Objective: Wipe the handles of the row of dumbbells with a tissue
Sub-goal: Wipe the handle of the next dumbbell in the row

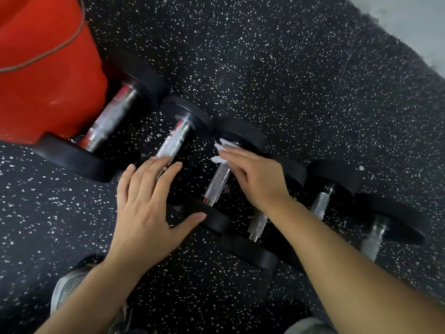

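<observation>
Several black dumbbells with knurled chrome handles lie in a row on the speckled floor. My right hand (pixel 252 174) presses a white tissue (pixel 222 150) against the upper part of the third dumbbell's handle (pixel 218 183). My left hand (pixel 147 201) lies flat, fingers apart, over the near end of the second dumbbell's handle (pixel 174 141); its thumb touches the near weight head (pixel 214 219) of the third dumbbell. The largest dumbbell (pixel 109 119) lies at the far left. Further handles (pixel 321 202) (pixel 372 239) show to the right of my forearm.
A red bucket (pixel 45 75) with a wire handle stands against the largest dumbbell at the upper left. Black rubber flooring (pixel 277 68) with white flecks extends beyond the row, ending at a grey floor edge at the top right. My shoe (pixel 67 290) is at the bottom left.
</observation>
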`<state>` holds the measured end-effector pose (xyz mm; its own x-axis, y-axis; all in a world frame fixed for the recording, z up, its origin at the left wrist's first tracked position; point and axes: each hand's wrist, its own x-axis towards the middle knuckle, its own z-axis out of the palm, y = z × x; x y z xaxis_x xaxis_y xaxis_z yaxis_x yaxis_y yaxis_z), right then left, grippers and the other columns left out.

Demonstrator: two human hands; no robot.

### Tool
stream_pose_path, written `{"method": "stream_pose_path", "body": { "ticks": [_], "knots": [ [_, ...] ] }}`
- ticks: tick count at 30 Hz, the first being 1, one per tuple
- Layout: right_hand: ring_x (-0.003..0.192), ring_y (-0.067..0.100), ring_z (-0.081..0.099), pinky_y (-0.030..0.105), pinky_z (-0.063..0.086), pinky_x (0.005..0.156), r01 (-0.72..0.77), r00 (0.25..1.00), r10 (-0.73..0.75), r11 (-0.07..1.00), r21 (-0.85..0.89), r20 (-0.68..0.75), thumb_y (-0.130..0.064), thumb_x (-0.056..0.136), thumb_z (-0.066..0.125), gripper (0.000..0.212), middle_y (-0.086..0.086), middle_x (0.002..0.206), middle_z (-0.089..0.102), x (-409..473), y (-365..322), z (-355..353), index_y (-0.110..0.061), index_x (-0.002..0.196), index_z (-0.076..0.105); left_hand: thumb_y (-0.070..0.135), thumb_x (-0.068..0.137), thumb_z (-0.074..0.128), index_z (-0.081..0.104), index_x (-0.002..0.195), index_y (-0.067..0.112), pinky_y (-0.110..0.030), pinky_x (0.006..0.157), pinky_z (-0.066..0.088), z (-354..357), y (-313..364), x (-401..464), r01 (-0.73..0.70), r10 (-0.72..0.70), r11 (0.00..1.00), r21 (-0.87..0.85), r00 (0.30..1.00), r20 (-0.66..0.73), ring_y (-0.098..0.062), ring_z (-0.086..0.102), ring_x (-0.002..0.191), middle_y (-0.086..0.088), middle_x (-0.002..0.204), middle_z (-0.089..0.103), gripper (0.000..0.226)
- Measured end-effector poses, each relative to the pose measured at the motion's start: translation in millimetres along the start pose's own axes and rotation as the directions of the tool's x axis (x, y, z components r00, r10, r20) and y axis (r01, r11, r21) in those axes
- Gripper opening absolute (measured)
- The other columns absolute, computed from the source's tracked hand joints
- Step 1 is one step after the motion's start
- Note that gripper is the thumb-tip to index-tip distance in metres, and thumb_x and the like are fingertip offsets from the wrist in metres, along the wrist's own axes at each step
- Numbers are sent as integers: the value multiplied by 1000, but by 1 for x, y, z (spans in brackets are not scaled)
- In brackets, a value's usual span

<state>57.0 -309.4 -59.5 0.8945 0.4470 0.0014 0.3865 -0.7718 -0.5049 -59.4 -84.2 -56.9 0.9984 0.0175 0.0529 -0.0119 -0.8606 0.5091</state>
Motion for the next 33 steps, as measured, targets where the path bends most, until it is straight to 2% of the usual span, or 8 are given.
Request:
{"method": "stream_pose_path", "body": {
  "ticks": [8, 11, 14, 18, 25, 28, 31, 33],
  "knots": [
    [133, -7, 52, 27, 54, 101, 114, 936, -163, 979, 170, 312, -7, 96, 62, 53, -25, 147, 54, -40, -26, -1, -36, 139, 61, 72, 83, 63, 50, 150, 12, -46, 131, 11, 0, -1, 0, 9, -9, 1000, -5, 1000, 6, -29, 41, 150, -8, 157, 49, 91],
    [117, -21, 55, 11, 54, 88, 72, 979, -107, 979, 192, 175, -18, 102, 62, 42, -23, 147, 54, -30, -25, -11, -36, 140, 60, 71, 82, 66, 49, 151, 12, -42, 131, 7, -1, 0, 0, 10, -10, 1000, 0, 1000, 6, -28, 41, 150, -8, 157, 49, 92],
    [135, -8, 50, 20, 47, 108, -73, 997, 67, 982, 174, 42, -28, 104, 59, 39, -17, 151, 53, -14, -9, -10, -31, 142, 59, 69, 81, 69, 50, 150, 12, -42, 131, 6, -2, 0, 0, 7, -7, 1000, -5, 1000, 7, -28, 41, 150, -7, 157, 49, 92],
    [134, -2, 53, 27, 50, 109, -63, 998, 62, 993, 103, 20, -27, 103, 59, 36, -17, 150, 53, -17, -1, 5, -32, 139, 63, 69, 81, 69, 50, 150, 13, -43, 131, 8, -2, 0, 0, 5, -5, 1000, -6, 1000, 9, -28, 41, 150, -7, 157, 49, 91],
    [137, -6, 49, 31, 54, 104, 97, 933, -152, 979, 181, 326, -16, 100, 58, 48, -30, 149, 49, -44, -20, -2, -43, 141, 57, 70, 82, 68, 49, 151, 12, -45, 131, 9, -1, 0, 0, 10, -10, 1000, -17, 1000, 8, -28, 42, 150, -7, 157, 48, 92],
    [131, -4, 55, 21, 59, 89, 85, 970, -125, 978, 193, 209, -24, 103, 57, 42, -26, 150, 51, -32, -20, -12, -41, 142, 57, 70, 82, 67, 48, 151, 13, -45, 132, 9, -2, 0, 0, 10, -10, 1000, -19, 1000, 9, -28, 41, 150, -7, 158, 48, 92],
    [131, 0, 57, 28, 55, 103, -65, 998, 66, 985, 162, -1, -26, 103, 60, 34, -15, 146, 58, -14, -8, -12, -31, 137, 64, 70, 82, 66, 49, 151, 13, -43, 132, 7, -2, 0, 0, 12, -11, 1000, -25, 1000, 12, -28, 41, 150, -6, 158, 48, 91],
    [131, -1, 57, 30, 52, 107, -86, 996, 89, 989, 116, -24, -25, 102, 62, 33, -15, 144, 59, -12, -4, -3, -28, 135, 67, 70, 82, 66, 49, 151, 13, -43, 132, 7, -2, 0, 0, 8, -7, 1000, -23, 1000, 9, -28, 41, 150, -6, 157, 48, 91]
  ]
}}
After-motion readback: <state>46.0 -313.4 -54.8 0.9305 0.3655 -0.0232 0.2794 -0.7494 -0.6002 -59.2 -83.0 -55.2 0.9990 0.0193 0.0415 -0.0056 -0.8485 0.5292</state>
